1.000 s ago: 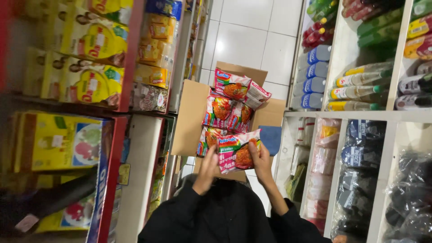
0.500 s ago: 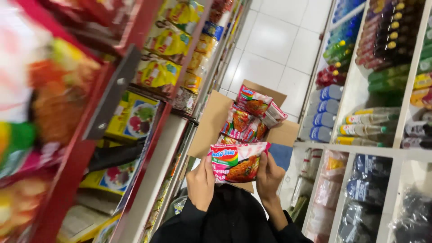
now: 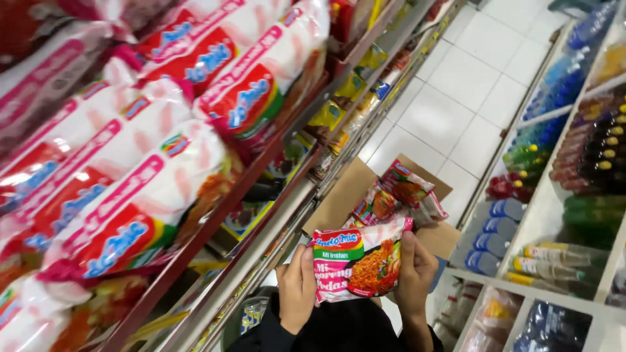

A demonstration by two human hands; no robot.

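Observation:
Both hands hold one pink and red instant noodle packet (image 3: 357,263) flat in front of me, low in the head view. My left hand (image 3: 298,290) grips its left edge and my right hand (image 3: 413,272) grips its right edge. Behind the packet an open brown cardboard box (image 3: 344,196) sits on the floor with more noodle packets (image 3: 402,189) of the same kind piled in it. Black sleeves cover my forearms.
A red-edged shelf (image 3: 215,215) on the left carries rows of red and white noodle packets (image 3: 137,195). Lower shelves hold yellow boxes. On the right a white rack (image 3: 554,195) holds bottles of drinks (image 3: 590,146). A white tiled floor (image 3: 456,91) runs between them.
The view has swung left and closer to the red shelf, so the noodle rows now fill the left side. The packet stays held in both hands, lifted away from the box.

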